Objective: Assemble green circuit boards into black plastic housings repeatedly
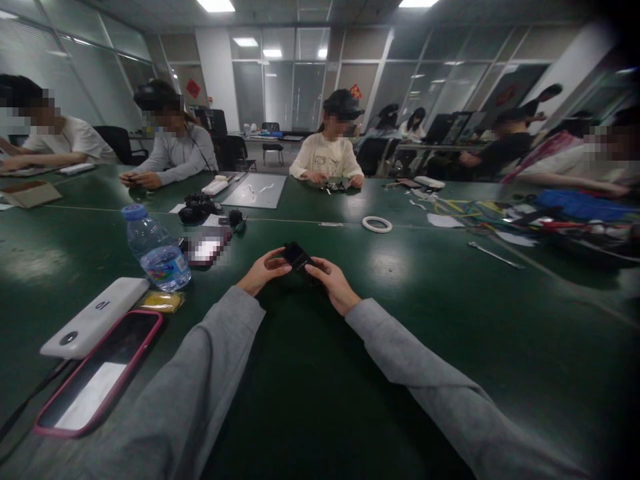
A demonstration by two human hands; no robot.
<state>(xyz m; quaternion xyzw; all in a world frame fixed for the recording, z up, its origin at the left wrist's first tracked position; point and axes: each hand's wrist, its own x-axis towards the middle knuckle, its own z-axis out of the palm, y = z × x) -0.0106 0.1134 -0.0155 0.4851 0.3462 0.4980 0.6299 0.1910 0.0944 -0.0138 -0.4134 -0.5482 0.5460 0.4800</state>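
A small black device (297, 256) with a flat dark face is held between both hands above the green table (400, 320). My left hand (265, 271) grips its left side, thumb in front and fingers behind. On the right, my right hand (334, 283) closes on its lower right edge with thumb and fingers. The device is tilted. Its underside is too dark to make out.
To the left are a water bottle (157, 253), a white power bank (97, 320), a pink-edged phone (100, 373) and a yellow packet (163, 302). Beyond lie black devices (197, 209), a tape roll (377, 225), a wrench (495, 255) and cables. Several people sit around.
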